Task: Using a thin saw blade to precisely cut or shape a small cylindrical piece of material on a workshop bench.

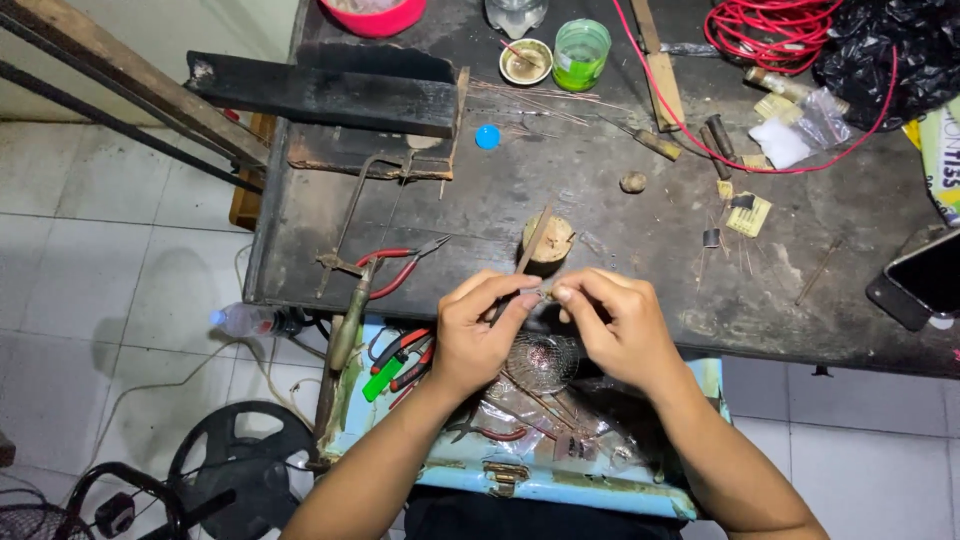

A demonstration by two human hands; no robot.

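Both forearms enter from the bottom edge and meet over a pale blue metal toolbox (520, 492) that sits open on the person's lap, just below the near edge of the dark worn workbench (620, 215). Left hand (478, 335) is curled nearly closed, thumb and forefinger pinched on a thin dark metal tool (527, 262), file-like or tweezer-like (cannot tell which), which slants up and away over the bench edge. Right hand (620, 325) is likewise curled, thumb and forefinger tips pinched on a very small pale part (549, 293); the part is too small to identify and lies between the two hands, touching the lower end of the tool. Directly beneath the hands, inside the toolbox, lies a small round wire mesh strainer (542, 360); to its left are red-handled pliers (405, 358) and a green plastic piece (381, 380). Just beyond the fingertips a short round wooden block (547, 240) stands on the bench. Left of it, red-handled needle-nose pliers (400, 262) lie flat, and a soldering iron with a dull green handle (352, 320) hangs over the bench edge. Farther back: a blue bottle cap (487, 136), a green translucent plastic jar (581, 54), a small round tin (526, 61), and a pink bowl (373, 15) at the far edge. At far right, a coil of red wire (770, 25) lies beside a black plastic bag (885, 45); a dark smartphone (925, 278) rests at the right edge. A clear plastic bottle (240, 320) lies on the white tiled floor (110, 270) at left.
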